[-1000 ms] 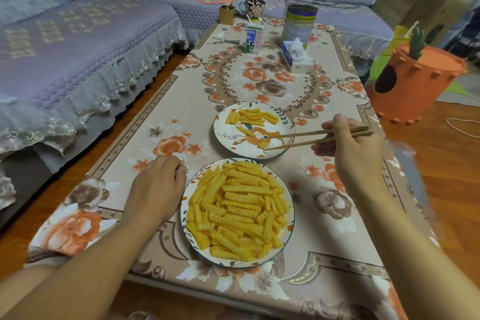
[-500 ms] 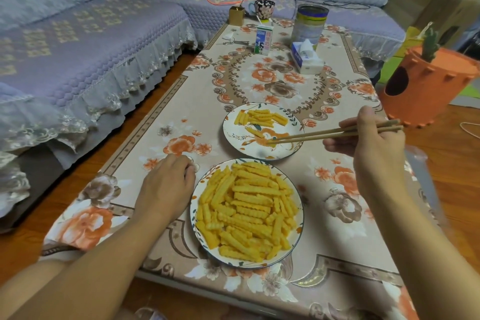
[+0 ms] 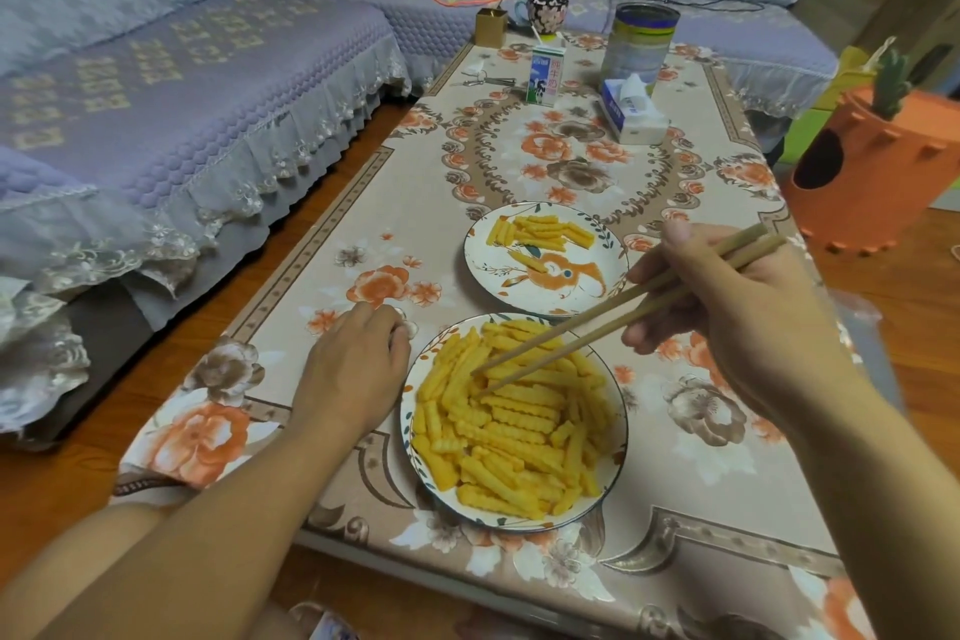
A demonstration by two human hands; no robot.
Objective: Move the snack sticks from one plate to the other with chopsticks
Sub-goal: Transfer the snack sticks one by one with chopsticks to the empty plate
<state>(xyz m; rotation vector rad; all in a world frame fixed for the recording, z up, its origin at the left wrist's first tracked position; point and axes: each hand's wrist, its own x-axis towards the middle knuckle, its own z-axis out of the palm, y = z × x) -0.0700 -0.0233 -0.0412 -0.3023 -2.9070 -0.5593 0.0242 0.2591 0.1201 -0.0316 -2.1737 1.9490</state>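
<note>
The right hand (image 3: 737,307) is pinching a pair of chopsticks (image 3: 613,312) between thumb and curled fingers, the sticks slanting down toward eight o'clock with a narrow gap at the tips. Both tips are sitting among the snack sticks (image 3: 514,426) heaped in the near plate (image 3: 618,437), in its ten o'clock part; whether they are gripping a stick cannot be told. The left hand (image 3: 358,369) is resting knuckles-up on the tablecloth (image 3: 395,224), fingers curled under and holding nothing, just beside that plate's rim at nine o'clock. At twelve o'clock from the near plate, nearly touching rims, the far plate (image 3: 545,296) is carrying a small cluster of sticks along its far side, with much patterned surface bare. The chopsticks are crossing above the far plate's five o'clock edge. Bare cloth is lying at three o'clock of both plates out to the table edge, and at twelve o'clock up to a tissue box (image 3: 631,114), milk carton (image 3: 545,75) and tin (image 3: 641,42).
</note>
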